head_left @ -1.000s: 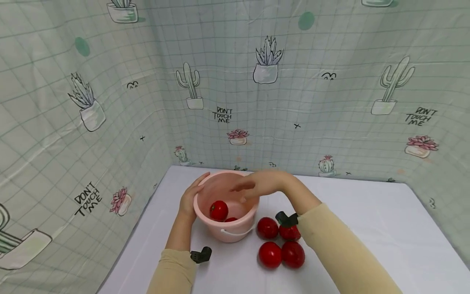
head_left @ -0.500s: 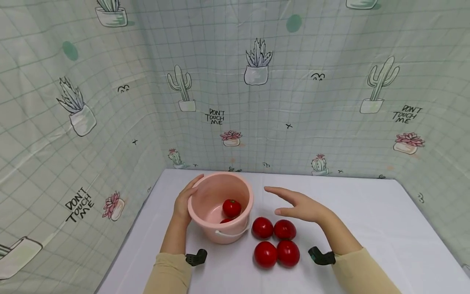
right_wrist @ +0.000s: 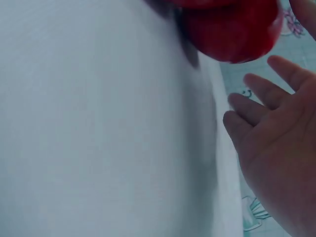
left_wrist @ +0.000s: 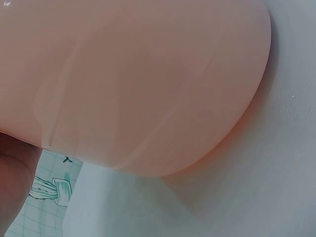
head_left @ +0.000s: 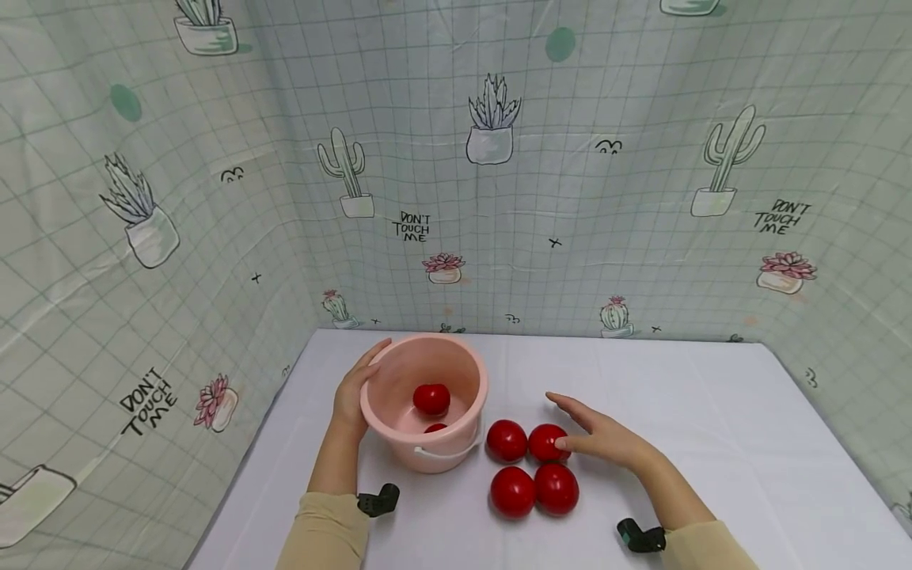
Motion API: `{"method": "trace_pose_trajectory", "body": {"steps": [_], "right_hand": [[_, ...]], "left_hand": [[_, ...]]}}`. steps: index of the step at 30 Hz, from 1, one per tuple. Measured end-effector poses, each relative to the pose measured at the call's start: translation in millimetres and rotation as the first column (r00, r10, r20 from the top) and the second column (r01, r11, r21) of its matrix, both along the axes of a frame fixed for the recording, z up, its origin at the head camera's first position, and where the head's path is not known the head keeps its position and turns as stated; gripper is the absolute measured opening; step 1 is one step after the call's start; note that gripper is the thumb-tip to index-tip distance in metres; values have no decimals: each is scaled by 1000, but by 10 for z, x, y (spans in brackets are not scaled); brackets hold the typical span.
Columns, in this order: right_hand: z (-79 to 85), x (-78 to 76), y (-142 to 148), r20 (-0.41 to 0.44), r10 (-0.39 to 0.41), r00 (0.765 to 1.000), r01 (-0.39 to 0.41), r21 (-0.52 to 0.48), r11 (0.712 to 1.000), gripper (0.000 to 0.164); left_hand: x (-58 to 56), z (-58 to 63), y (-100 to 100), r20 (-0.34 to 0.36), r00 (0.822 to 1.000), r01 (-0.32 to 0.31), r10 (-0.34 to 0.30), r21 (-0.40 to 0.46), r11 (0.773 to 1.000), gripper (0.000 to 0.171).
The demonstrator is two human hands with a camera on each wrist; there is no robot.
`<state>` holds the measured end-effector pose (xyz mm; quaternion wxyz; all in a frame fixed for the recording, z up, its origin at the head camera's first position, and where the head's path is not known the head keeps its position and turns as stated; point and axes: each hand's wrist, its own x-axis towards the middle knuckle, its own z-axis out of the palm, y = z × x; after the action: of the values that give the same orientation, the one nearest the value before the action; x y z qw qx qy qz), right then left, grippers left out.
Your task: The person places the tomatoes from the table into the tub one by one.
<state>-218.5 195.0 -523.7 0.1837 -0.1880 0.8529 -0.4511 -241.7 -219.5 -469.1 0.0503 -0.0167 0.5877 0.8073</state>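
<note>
A pale pink bucket [head_left: 427, 455] with a white handle stands on the table, tilted slightly to the front. At its left side my left hand [head_left: 351, 396] holds the bucket by the rim; in the left wrist view, part of that hand [left_wrist: 15, 177] lies against the bucket's outer wall [left_wrist: 148, 89]. Inside are a red tomato [head_left: 431, 400] and a partly hidden second one [head_left: 436, 427]. Right of the bucket, several red tomatoes sit close together. My right hand [head_left: 606, 439] is spread beside the back right tomato [head_left: 545, 442], its thumb overlapping it from above; contact is unclear.
The other loose tomatoes are the back left one [head_left: 507, 441], the front left one [head_left: 512, 492] and the front right one [head_left: 556, 488]. A white cloth covers the table [head_left: 698, 412]. Cactus-print curtains [head_left: 527, 237] close off the back and sides.
My right hand has left the bucket and come down to the right, to the back right tomato. The upper tomato in the bucket has rolled about. My left hand stays on the bucket.
</note>
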Motion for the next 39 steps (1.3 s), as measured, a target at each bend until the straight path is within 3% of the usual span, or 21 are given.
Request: {"method": "trace_pose_trajectory", "body": {"steps": [8, 19, 31, 39], "right_hand": [[-135, 24, 1, -18, 26, 1000, -26, -39, 999, 82], [-189, 39, -42, -3, 52, 999, -52, -35, 998, 81], [-223, 72, -40, 3, 70, 998, -70, -59, 996, 59], [-240, 71, -40, -5, 69, 998, -69, -44, 997, 55]], "left_hand": [[30, -2, -2, 15, 1000, -10, 10, 4, 1000, 48], [17, -13, -5, 11, 1000, -9, 9, -8, 1000, 49], [7, -13, 7, 4, 1000, -5, 5, -13, 1000, 50], [10, -5, -2, -8, 1000, -2, 2, -13, 1000, 50]]}}
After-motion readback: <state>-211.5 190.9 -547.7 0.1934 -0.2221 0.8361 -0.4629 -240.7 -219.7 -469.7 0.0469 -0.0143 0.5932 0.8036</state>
